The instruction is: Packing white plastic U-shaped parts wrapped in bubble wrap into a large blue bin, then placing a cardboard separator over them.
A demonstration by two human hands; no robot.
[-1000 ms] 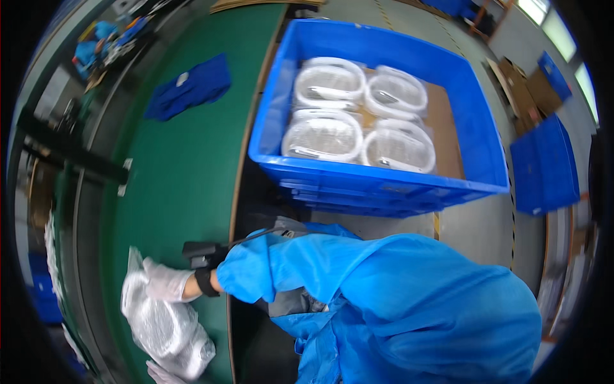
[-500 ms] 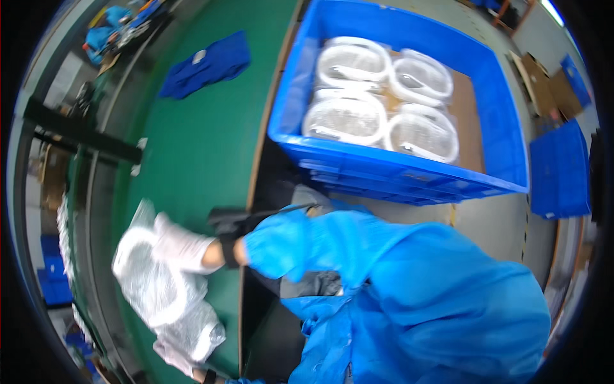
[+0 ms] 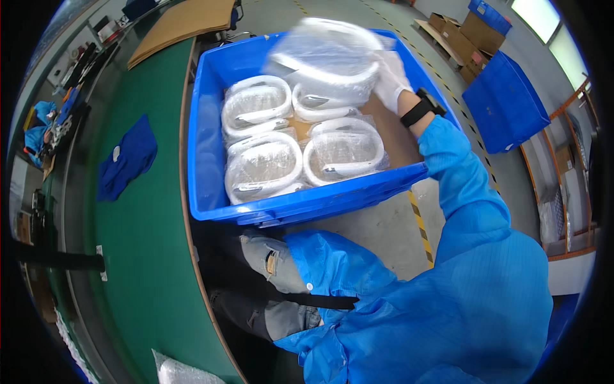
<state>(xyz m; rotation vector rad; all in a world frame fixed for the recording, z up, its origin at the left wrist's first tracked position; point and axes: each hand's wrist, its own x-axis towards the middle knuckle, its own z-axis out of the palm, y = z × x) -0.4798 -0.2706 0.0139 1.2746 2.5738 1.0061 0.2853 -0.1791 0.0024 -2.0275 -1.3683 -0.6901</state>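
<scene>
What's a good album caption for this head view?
A gloved right hand holds a bagged white oval piece above similar ones in a blue bin.

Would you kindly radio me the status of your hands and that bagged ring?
Right hand gripping bagged white ring at far end of blue crate. Left hand out of view. Four similar bagged rings in crate, one partly hidden.

I log motion blur on the gripped pack [image 3: 332,57]; fingertips of the right hand [image 3: 390,83] I cannot resolve. Just beneath the grip, it part-hides a boxed pack [image 3: 326,114]. Well below-left, the lower edge cuts off a bag [image 3: 184,373].
</scene>
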